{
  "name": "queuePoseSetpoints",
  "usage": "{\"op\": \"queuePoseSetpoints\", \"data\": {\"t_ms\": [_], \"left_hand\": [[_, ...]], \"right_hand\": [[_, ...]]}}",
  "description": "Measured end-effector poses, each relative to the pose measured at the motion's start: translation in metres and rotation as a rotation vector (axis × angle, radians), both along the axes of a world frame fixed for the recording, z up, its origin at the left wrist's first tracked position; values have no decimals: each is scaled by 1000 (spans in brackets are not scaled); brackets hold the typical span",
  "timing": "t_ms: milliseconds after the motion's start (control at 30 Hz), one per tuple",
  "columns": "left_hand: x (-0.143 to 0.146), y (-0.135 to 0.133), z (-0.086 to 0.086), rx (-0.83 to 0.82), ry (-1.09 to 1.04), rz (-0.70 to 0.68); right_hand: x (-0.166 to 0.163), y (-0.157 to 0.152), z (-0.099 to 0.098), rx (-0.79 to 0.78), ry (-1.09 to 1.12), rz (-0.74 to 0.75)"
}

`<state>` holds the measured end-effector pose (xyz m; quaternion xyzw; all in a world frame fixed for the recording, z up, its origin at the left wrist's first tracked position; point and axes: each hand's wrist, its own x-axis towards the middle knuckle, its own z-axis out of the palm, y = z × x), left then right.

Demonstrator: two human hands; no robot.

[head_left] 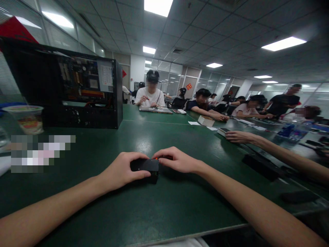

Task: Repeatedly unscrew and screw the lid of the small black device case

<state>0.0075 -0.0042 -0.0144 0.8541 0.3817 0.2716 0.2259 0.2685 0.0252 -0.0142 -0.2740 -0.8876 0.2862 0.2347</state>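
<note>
A small black box-shaped device (146, 166) rests on the green table (164, 202) in front of me. My left hand (123, 169) wraps round its left side, thumb along the front edge. My right hand (177, 160) is closed in a pinch at the device's upper right corner, on a small dark tool with an orange-red spot (156, 158). Most of that tool is hidden under the fingers.
An open black computer case (69, 89) stands at the back left, with an instant-noodle cup (27, 118) beside it. A neighbour's arm (269, 147) reaches in from the right near dark flat objects (262, 166). Several people sit along the far side.
</note>
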Motion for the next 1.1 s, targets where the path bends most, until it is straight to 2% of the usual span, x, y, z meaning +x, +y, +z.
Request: {"op": "queuePoseSetpoints", "data": {"t_ms": [267, 500, 700, 967, 1100], "left_hand": [[0, -1, 1, 37, 8, -2], [-1, 1, 0, 50, 6, -28], [-2, 0, 0, 34, 22, -33], [-1, -2, 0, -3, -2, -13], [-2, -1, -1, -10, -3, -13]], "right_hand": [[-1, 4, -6, -76, 22, -22], [2, 1, 1, 65, 8, 18], [-2, -2, -3, 141, 40, 10], [-5, 0, -9, 13, 11, -31], [-3, 2, -6, 53, -7, -1]]}}
